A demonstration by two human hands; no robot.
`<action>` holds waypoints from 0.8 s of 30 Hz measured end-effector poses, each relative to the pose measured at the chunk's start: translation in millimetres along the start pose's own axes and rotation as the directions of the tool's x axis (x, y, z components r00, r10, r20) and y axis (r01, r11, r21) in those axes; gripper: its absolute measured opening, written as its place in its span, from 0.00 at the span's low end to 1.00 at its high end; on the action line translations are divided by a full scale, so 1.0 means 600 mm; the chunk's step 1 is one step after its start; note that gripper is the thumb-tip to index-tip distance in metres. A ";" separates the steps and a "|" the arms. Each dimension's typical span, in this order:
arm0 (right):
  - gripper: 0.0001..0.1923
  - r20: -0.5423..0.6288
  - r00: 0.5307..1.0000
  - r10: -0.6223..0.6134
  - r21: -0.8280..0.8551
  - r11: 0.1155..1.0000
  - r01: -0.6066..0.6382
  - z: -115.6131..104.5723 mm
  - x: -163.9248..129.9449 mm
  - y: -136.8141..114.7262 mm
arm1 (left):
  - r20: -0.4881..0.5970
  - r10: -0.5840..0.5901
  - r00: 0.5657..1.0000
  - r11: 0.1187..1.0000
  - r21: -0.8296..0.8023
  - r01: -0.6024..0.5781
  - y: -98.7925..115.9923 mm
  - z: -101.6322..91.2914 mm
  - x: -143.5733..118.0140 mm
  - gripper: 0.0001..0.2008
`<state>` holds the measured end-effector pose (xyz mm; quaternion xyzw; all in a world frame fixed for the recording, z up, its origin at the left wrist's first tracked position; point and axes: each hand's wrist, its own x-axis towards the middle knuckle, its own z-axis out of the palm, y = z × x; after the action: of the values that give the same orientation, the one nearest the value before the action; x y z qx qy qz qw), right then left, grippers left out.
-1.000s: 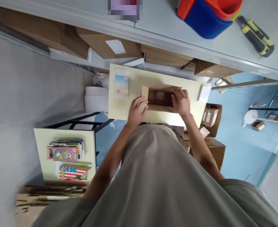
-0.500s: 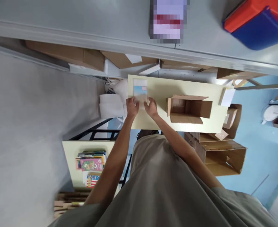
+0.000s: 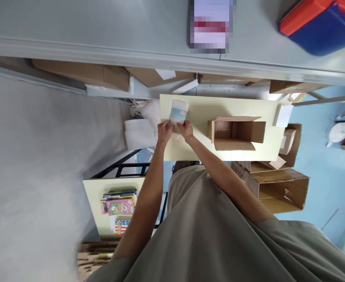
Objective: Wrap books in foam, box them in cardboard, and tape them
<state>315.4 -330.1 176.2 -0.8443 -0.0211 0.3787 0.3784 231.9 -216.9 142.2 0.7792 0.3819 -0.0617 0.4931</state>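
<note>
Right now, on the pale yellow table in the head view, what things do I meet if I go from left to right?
Left hand → packet held by both hands → right hand → open cardboard box → white pad at the table's right end.

Flat wrapped booklet (image 3: 178,112), pale blue cover, tilted, near end pinched

Pkg (image 3: 178,113) on table (image 3: 198,107), left of open box (image 3: 236,132).
</note>
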 end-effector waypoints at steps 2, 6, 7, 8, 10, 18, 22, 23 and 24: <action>0.03 -0.017 1.000 0.025 -0.028 0.999 -0.025 -0.006 -0.022 -0.017 | -0.011 -0.080 0.997 0.994 -0.080 0.079 0.010 -0.011 -0.009 0.14; 0.07 0.033 0.991 -0.133 0.058 0.990 0.131 -0.060 -0.100 -0.041 | -0.073 -0.085 0.994 0.960 -0.274 0.062 0.044 -0.044 -0.063 0.21; 0.09 0.042 0.980 -0.194 0.119 0.975 0.187 -0.084 -0.125 -0.041 | -0.074 -0.068 0.995 0.947 -0.318 0.041 0.059 -0.054 -0.083 0.24; 0.12 0.048 0.967 -0.250 0.193 0.952 0.236 -0.111 -0.150 -0.039 | -0.045 -0.039 0.998 0.934 -0.357 0.021 0.076 -0.063 -0.106 0.27; 0.18 0.053 0.940 -0.338 0.340 0.891 0.302 -0.170 -0.201 -0.025 | 0.088 0.031 0.996 0.905 -0.426 0.009 0.119 -0.074 -0.155 0.30; 0.33 -0.044 0.895 -0.444 0.343 0.835 0.431 -0.396 -0.272 0.064 | 0.064 0.167 0.984 0.943 -0.302 -0.140 0.322 -0.023 -0.255 0.24; 0.40 -0.255 0.783 -0.568 -0.164 0.823 0.544 -0.543 -0.263 0.080 | 0.064 0.397 0.916 0.918 -0.046 -0.395 0.422 0.022 -0.255 0.17; 0.40 -0.257 0.745 -0.615 -0.293 0.784 0.547 -0.575 -0.262 0.080 | 0.090 0.436 0.895 0.899 -0.007 -0.437 0.442 0.034 -0.253 0.16; 0.40 -0.233 0.716 -0.658 -0.396 0.737 0.548 -0.601 -0.261 0.080 | 0.120 0.463 0.878 0.883 0.022 -0.469 0.457 0.047 -0.250 0.15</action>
<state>428.4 -639.7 396.2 -0.8907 -0.2863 0.0645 0.3471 314.5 -381.0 396.9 0.8557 0.1536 0.0057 0.4942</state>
